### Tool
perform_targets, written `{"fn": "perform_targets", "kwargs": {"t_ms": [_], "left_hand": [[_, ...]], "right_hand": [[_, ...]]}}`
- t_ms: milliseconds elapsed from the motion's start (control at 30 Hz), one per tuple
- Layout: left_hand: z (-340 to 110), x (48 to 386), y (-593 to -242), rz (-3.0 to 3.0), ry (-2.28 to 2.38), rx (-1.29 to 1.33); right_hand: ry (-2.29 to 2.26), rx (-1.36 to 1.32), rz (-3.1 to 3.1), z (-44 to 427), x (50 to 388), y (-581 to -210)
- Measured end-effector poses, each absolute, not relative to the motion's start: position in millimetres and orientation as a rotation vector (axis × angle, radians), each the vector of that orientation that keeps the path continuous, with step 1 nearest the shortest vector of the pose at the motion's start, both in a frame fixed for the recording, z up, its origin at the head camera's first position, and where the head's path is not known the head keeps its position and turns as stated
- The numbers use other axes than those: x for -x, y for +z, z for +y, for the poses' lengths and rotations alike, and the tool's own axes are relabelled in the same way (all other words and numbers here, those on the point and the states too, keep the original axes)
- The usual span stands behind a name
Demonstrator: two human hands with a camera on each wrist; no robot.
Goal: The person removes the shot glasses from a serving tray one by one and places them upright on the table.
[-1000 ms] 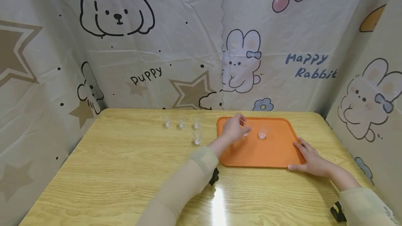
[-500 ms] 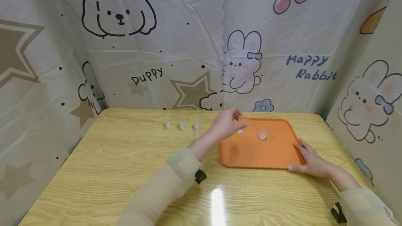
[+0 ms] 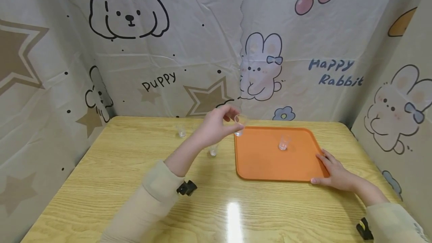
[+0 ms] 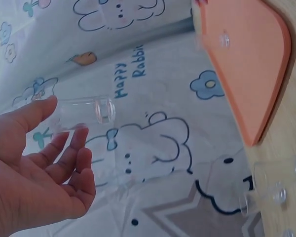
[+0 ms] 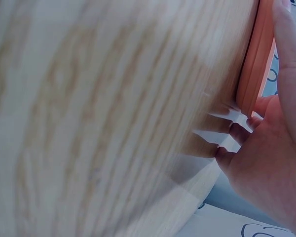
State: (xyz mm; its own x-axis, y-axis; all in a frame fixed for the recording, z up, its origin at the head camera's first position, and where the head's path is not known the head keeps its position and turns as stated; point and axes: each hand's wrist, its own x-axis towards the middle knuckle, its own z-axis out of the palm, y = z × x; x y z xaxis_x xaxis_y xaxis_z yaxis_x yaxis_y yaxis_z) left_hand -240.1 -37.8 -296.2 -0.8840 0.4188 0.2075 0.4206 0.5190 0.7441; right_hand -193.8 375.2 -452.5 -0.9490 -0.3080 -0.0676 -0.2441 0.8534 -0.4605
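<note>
My left hand (image 3: 214, 126) pinches a small clear shot glass (image 3: 239, 129) between thumb and fingertips, in the air at the left rear corner of an orange tray (image 3: 263, 164). In the left wrist view this glass (image 4: 84, 112) lies sideways to the camera, its thick base pointing away from the palm. One more clear glass (image 3: 283, 144) stands on the tray. My right hand (image 3: 339, 174) rests at the tray's front right corner, thumb along the front edge, fingers at the right rim. In the right wrist view several fingertips (image 5: 224, 153) touch the table.
Left of the tray, clear glasses stand on the wooden table (image 3: 135, 183): one at the back (image 3: 181, 132), one nearer (image 3: 213, 150). My left hand and forearm cover others. A printed cloth (image 3: 202, 48) hangs behind and at both sides.
My left hand has lifted the glass off the tray and moved left with it to the tray's left edge. The right hand and tray stay in place.
</note>
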Motion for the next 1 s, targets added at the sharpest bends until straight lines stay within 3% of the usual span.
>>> {"fn": "perform_targets", "kwargs": {"t_ms": [400, 1000], "left_hand": [[-91.7, 238.7, -308.7, -2.625, -1.396, 0.549], [-142.3, 260.6, -396.5, -2.707, -1.419, 0.212]], "right_hand": [[-0.705, 0.429, 2.881, 373.0, 193.5, -452.0], [-0.694, 0.432, 2.883, 375.3, 193.1, -452.0]]}}
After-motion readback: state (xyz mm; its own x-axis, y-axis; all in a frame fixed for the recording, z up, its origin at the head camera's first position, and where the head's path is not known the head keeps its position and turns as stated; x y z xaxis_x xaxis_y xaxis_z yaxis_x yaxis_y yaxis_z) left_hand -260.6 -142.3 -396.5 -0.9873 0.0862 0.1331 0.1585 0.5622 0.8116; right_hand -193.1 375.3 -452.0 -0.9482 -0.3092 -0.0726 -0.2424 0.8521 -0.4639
